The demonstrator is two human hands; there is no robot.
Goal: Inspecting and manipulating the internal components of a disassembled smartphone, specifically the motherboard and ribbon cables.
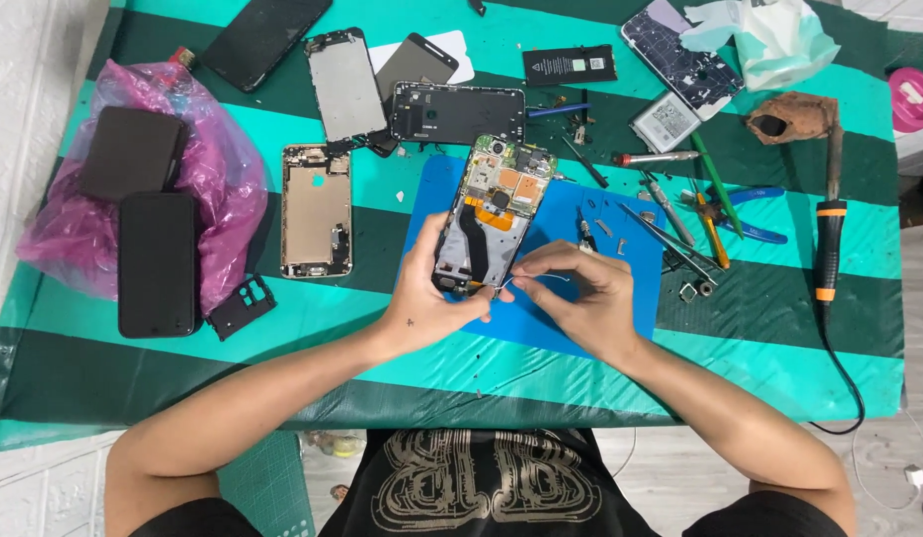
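Covering almost the whole view, the bench [282,348] wears a green-striped cloth whose near edge runs just in front of the person's chest, with its left edge against a white wall. On it lies a blue work mat [620,209], and over the mat's middle sits the opened phone [493,214], its back cover off, circuit board and orange flex exposed, its lower end raised slightly off the mat. By this showing the opening-up is done, and work inside the lower end looks to be in hand; nothing shows reassembly begun.

To the left lie a pink bag [223,169] carrying two dark phones, a bare metal frame [316,211], and further frames and screens toward the far edge. To the right, tweezers, screwdrivers and blue-handled pliers [755,214] crowd the mat's border, and a soldering iron [829,249] lies near the right edge. Open room is mainly the near strip of cloth below the mat.

The left hand [426,298] has its grip clamped around the phone's lower end. The right hand [586,293] pinches its fingers together on a thin white wire [541,280] just beside that end.
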